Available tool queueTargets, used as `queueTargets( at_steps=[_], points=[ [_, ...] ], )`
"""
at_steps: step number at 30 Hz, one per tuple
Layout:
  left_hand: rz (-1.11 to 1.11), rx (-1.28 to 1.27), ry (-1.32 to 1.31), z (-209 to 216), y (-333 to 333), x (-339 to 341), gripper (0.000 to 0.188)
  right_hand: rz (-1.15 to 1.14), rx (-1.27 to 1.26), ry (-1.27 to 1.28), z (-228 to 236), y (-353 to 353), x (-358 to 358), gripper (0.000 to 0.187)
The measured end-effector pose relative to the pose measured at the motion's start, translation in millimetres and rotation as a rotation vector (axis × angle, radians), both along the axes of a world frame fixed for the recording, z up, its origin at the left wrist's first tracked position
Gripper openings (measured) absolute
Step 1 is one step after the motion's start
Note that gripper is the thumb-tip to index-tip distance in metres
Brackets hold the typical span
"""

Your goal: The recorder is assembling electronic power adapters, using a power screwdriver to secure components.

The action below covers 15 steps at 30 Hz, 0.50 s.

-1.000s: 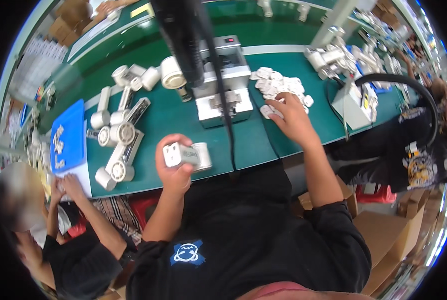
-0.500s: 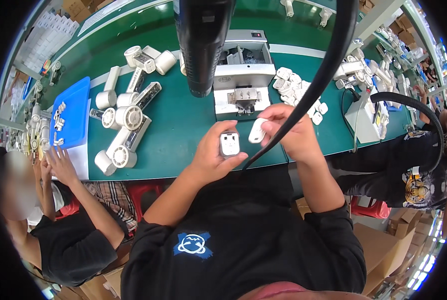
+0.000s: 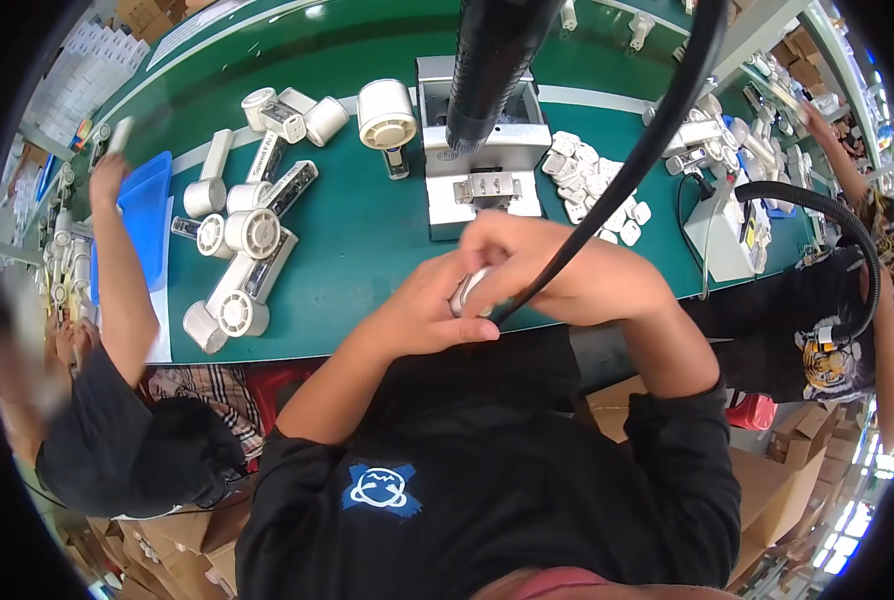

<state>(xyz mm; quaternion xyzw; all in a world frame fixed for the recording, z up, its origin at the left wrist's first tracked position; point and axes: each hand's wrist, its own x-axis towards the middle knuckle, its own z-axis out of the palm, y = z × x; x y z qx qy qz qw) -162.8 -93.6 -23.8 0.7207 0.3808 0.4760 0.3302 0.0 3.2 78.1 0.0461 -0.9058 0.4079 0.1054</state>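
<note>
In front of my chest, at the table's near edge, my left hand (image 3: pixel 419 312) is closed around a white plastic housing (image 3: pixel 464 292), its thumb along the near side. My right hand (image 3: pixel 552 270) bends over the top of that housing, fingers curled down against it. The small white cap it held is now hidden beneath those fingers. Just beyond my hands stands a white bench machine (image 3: pixel 444 212) with a metal fixture (image 3: pixel 489 187) on its front. More white caps (image 3: pixel 592 180) lie in a loose pile to its right.
White handheld fans (image 3: pixel 254 232) lie left on the green table (image 3: pixel 342 240); another fan (image 3: pixel 387 115) is beside the machine. A black tube (image 3: pixel 507 65) and dark cable (image 3: pixel 657 130) hang in front. Co-workers sit both sides, a blue tray (image 3: pixel 149 215) near the left arm (image 3: pixel 127 265).
My right hand has moved left, bringing the cap onto the housing in my left hand. The view has shifted slightly. The left co-worker's arm has risen toward the far side with a white piece.
</note>
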Motion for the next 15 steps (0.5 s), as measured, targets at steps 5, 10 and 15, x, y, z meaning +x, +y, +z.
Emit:
queueTargets(
  at_steps=[5, 10, 15],
  points=[
    [-0.092, -0.152, -0.178, 14.4, -0.3, 3.5, 0.062, -0.281, 0.119, 0.089, -5.7, -3.4, -8.6, 0.047],
    [-0.149, -0.021, -0.081, 11.8, 1.6, -4.4, 0.063, -0.219, 0.016, 0.066, -21.3, 10.1, -6.8, 0.051],
    [-0.059, -0.029, -0.160, 8.9, -9.7, -1.7, 0.058, -0.236, 0.411, 0.286, -5.9, 12.6, -8.0, 0.049]
  ],
)
